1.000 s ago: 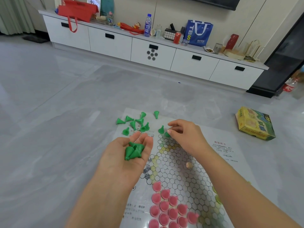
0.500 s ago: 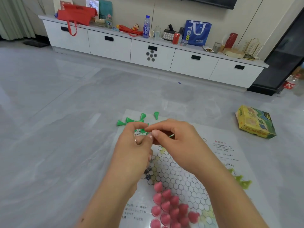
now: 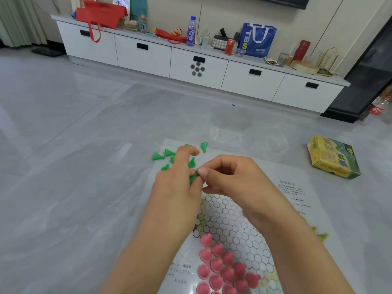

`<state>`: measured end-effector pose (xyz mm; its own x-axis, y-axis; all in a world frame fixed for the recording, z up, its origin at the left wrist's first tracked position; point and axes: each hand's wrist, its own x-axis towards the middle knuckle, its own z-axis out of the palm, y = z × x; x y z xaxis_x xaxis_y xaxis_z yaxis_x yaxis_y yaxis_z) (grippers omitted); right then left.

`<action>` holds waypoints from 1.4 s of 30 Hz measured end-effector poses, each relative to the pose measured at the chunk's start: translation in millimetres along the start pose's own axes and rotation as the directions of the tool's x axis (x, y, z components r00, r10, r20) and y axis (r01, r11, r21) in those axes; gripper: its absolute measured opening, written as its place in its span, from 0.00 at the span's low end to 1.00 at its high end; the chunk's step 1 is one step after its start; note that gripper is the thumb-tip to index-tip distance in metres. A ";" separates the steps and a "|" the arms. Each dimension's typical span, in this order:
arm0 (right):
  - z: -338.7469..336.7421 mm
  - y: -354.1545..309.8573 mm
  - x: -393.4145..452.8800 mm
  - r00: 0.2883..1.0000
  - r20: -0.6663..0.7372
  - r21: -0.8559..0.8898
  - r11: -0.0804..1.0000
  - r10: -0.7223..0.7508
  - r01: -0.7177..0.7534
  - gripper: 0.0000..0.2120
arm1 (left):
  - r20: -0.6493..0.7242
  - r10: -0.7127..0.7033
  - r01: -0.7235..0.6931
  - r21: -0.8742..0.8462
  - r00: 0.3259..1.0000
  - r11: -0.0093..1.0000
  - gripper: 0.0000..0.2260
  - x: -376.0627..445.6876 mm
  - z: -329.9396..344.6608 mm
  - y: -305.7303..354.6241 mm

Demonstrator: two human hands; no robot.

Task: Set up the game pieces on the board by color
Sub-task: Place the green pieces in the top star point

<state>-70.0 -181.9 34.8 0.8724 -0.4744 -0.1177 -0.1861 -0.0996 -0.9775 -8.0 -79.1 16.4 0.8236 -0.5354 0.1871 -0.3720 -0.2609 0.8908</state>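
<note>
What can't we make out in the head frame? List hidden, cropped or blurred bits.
- Green pieces held in the left hand: count hidden by its curled fingers; only one green piece shows, where the right hand pinches it.
- Far point of the board: covered by both hands.
- Pink pieces: cluster cut off by the bottom edge.
- Yellow-green pieces: blurred, partly behind the right forearm.
- Board's printed text: too small.

Head view, one camera
It looks forward and down, close over the board on the floor.
</note>
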 end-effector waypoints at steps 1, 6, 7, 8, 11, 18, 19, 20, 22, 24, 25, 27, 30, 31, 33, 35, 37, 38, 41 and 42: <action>-2.0 -2.3 0.2 1.000 -0.012 -0.019 1.000 -0.005 0.005 0.04 | -0.013 -0.014 0.013 -0.006 1.000 1.000 0.12 0.0 0.3 0.3; -38.6 -7.8 11.2 0.929 -0.370 -0.074 0.997 -0.030 0.002 0.03 | -0.130 -0.340 0.248 -0.459 0.931 0.853 0.06 10.4 -3.8 -0.1; -42.4 -5.4 14.1 0.911 -0.411 -0.115 0.993 -0.043 -0.005 0.03 | -0.084 -0.441 0.309 -0.599 0.894 0.739 0.08 12.0 -6.1 -0.2; -43.0 -1.9 17.2 0.905 -0.423 -0.165 0.986 -0.050 -0.022 0.03 | -0.008 -0.520 0.360 -0.711 0.854 0.603 0.08 13.1 -8.6 -0.4; -33.5 11.6 28.2 0.930 -0.366 -0.301 0.948 -0.017 -0.101 0.04 | 0.218 -0.627 0.447 -0.864 0.748 0.233 0.06 14.5 -13.8 -4.8; -19.5 40.8 44.2 0.936 -0.350 -0.424 0.888 0.021 -0.179 0.04 | 0.401 -0.707 0.412 -0.896 0.583 -0.169 0.07 11.4 -14.6 -11.9; -19.3 42.6 44.9 0.934 -0.356 -0.426 0.887 0.018 -0.179 0.05 | 0.412 -0.711 0.411 -0.892 0.570 -0.187 0.07 10.3 -14.0 -10.6; -19.1 43.8 45.2 0.933 -0.360 -0.434 0.883 0.012 -0.179 0.06 | 0.427 -0.709 0.415 -0.886 0.561 -0.205 0.07 9.2 -13.7 -8.6; -18.5 45.4 46.2 0.934 -0.358 -0.465 0.869 -0.010 -0.169 0.05 | 0.460 -0.691 0.432 -0.871 0.557 -0.232 0.06 8.1 -13.4 -5.7; -17.6 46.5 46.8 0.935 -0.353 -0.489 0.859 -0.036 -0.152 0.05 | 0.484 -0.668 0.466 -0.856 0.566 -0.226 0.05 8.4 -12.1 -4.7; -17.3 47.2 47.2 0.935 -0.353 -0.498 0.855 -0.046 -0.146 0.05 | 0.492 -0.659 0.485 -0.848 0.569 -0.213 0.05 8.6 -11.0 -5.0; -16.9 48.7 48.2 0.934 -0.353 -0.515 0.846 -0.058 -0.142 0.04 | 0.495 -0.654 0.515 -0.838 0.572 -0.183 0.07 8.9 -8.3 -6.6; -15.9 50.0 49.5 0.932 -0.354 -0.541 0.830 -0.079 -0.136 0.04 | 0.494 -0.643 0.532 -0.832 0.585 -0.154 0.10 8.8 -6.3 -8.2; -15.6 50.4 49.9 0.930 -0.359 -0.543 0.829 -0.086 -0.133 0.04 | 0.494 -0.638 0.539 -0.830 0.591 -0.143 0.10 9.0 -6.1 -8.5; -14.9 51.3 50.3 0.926 -0.365 -0.547 0.827 -0.096 -0.129 0.04 | 0.492 -0.630 0.543 -0.829 0.601 -0.129 0.09 9.5 -6.1 -8.4; -14.4 52.2 50.3 0.926 -0.362 -0.561 0.818 -0.105 -0.127 0.03 | 0.495 -0.620 0.545 -0.829 0.609 -0.127 0.09 9.6 -6.6 -7.5; -13.9 53.3 51.0 0.927 -0.358 -0.577 0.807 -0.112 -0.125 0.04 | 0.502 -0.609 0.545 -0.828 0.614 -0.134 0.09 9.2 -7.3 -6.1; -14.0 53.6 51.1 0.927 -0.357 -0.582 0.804 -0.114 -0.125 0.04 | 0.505 -0.605 0.544 -0.828 0.616 -0.136 0.09 8.9 -7.5 -5.6; -14.7 52.6 49.8 0.932 -0.348 -0.583 0.802 -0.103 -0.129 0.04 | 0.504 -0.601 0.544 -0.829 0.620 -0.134 0.10 8.8 -7.3 -6.3; -15.2 51.7 48.3 0.933 -0.345 -0.575 0.808 -0.097 -0.128 0.04 | 0.505 -0.600 0.544 -0.828 0.620 -0.135 0.10 9.1 -6.9 -7.1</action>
<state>-44.4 -223.3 -18.7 0.6764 -0.7351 0.0457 -0.5222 -0.5224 -0.6741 5.2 -76.5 14.6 0.5178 -0.5814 -0.6275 0.8528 0.4093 0.3245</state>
